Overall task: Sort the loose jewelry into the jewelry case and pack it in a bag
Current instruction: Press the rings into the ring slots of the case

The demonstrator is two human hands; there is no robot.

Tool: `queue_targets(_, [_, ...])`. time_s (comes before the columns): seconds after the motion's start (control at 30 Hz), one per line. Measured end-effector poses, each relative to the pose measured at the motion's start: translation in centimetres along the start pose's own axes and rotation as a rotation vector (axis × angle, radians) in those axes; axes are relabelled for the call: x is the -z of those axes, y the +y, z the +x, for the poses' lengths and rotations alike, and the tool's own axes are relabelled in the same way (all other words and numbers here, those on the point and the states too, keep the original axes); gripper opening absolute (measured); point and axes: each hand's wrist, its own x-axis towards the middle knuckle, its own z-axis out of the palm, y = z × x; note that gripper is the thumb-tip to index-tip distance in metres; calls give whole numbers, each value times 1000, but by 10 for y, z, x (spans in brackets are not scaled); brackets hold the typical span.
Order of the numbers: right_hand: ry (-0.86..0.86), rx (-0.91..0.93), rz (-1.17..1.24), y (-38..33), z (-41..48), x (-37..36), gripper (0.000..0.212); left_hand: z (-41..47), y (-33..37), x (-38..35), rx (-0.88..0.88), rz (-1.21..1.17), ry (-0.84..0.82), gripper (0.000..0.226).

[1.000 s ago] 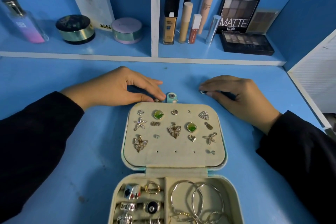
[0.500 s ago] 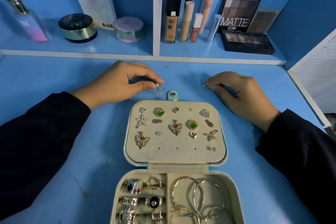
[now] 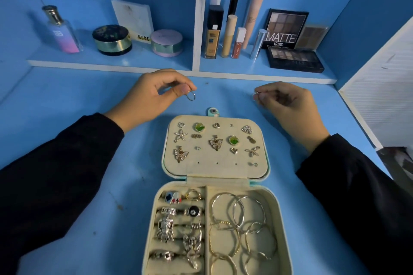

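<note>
Beyond the case's far edge, above the desk [image 3: 89, 118], the left hand [image 3: 152, 98] pinches a small ring [image 3: 190, 96] between thumb and forefinger, and the ring hangs below the fingertips. The right hand [image 3: 288, 105] pinches a smaller piece [image 3: 255, 96] whose kind cannot be made out. The case [image 3: 216, 172] lies open, nearer the person than both hands. The ring rolls [image 3: 176, 245] sit on its near left, on the left hand's side. Judged next move: draw the ring back and down.

Dim, cool overhead light; soft shadows lie below both grips. The ring [image 3: 190, 96] pinched in the left hand [image 3: 152, 98] is crisp, the small piece [image 3: 256, 95] in the right hand [image 3: 290, 107] blurred. Beyond them the shelf edge [image 3: 111, 65] bows.
</note>
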Motion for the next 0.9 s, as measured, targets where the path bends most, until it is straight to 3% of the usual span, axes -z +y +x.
queue_targets(0.43, [28, -35, 455, -54, -65, -14, 14, -63, 44, 13, 26, -86, 162, 15])
queue_targets(0.67, [21, -9, 438, -63, -104, -17, 14, -101, 71, 7, 78, -115, 93, 11])
queue_targets(0.9, [-30, 22, 401, -70, -125, -18, 13, -134, 92, -3, 166, -192, -7, 25])
